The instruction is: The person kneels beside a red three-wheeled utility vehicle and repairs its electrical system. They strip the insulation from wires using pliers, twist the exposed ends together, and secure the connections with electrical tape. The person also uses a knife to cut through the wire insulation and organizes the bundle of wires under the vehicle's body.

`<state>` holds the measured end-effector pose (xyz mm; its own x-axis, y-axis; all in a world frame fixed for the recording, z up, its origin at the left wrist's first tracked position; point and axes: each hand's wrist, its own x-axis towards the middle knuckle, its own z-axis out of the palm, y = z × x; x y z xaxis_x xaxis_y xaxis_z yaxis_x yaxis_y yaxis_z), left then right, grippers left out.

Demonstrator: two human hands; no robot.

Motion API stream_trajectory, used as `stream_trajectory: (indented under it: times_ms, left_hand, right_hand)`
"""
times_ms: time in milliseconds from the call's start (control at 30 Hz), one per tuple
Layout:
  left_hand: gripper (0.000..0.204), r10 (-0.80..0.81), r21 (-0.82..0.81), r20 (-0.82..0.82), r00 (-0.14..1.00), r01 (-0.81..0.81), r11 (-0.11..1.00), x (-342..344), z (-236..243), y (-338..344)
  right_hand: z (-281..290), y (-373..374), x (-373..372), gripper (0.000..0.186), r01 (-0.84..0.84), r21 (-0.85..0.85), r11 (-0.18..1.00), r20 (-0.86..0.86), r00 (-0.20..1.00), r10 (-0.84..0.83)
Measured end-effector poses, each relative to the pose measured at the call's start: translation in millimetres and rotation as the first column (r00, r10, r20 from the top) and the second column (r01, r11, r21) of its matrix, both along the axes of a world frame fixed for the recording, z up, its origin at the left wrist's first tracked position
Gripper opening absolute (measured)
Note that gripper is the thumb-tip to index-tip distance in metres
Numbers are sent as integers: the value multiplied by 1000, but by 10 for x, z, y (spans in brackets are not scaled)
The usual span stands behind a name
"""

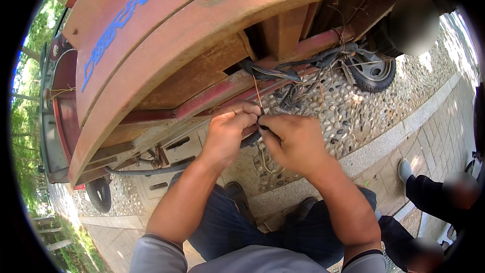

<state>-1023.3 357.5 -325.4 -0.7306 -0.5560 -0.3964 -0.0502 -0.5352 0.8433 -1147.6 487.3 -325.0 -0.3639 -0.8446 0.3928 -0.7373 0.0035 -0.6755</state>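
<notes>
In front of me, my left hand [222,132] and my right hand [297,140] meet with their fingertips pinched together. Between them runs a thin orange wire [257,91], coming down from a loose bundle of wires [283,73] under the red vehicle body [192,35]. A small dark piece sits on the wire right at the fingertips; I cannot make out whether it is tape or insulation. A thick black cable [151,172] passes low behind my left hand and shows again just below the fingers.
The vehicle's rusty curved fender edge [166,45] arches over the work. A wheel [375,73] stands at the right, another tyre [99,194] at the lower left. Pebbled paving [348,121] lies below. People in dark trousers [427,192] are at the right, one near the wheel.
</notes>
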Motion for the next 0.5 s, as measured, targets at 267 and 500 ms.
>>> stream_trajectory:
  times_ms: [267, 500]
  left_hand:
    - [28, 19, 201, -89, 996, -1, 980, 20, -23, -50]
    - [32, -36, 68, -104, 994, 43, 997, 15, -4, -1]
  right_hand:
    - [70, -10, -48, 13, 85, 102, 991, 373, 920, -118]
    - [93, -147, 14, 25, 256, 160, 954, 1, 966, -259]
